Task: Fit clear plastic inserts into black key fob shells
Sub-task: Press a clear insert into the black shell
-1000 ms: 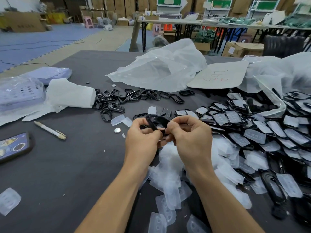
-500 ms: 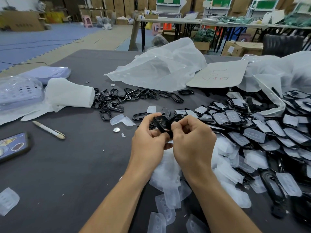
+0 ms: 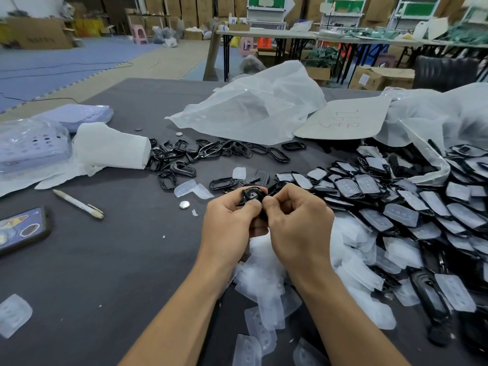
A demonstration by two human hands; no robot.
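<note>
Two hands, left hand and right hand, pinch one black shell (fingers curled, thumbs together).

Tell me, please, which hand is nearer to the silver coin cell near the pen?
Left. The coin cell lies just left of the left hand, apart from it; the right hand sits beyond the left hand, farther right. Both hold a black key fob shell.

Warehouse workshop, stacked cardboard boxes, folding tables, parts-strewn worktable
</note>
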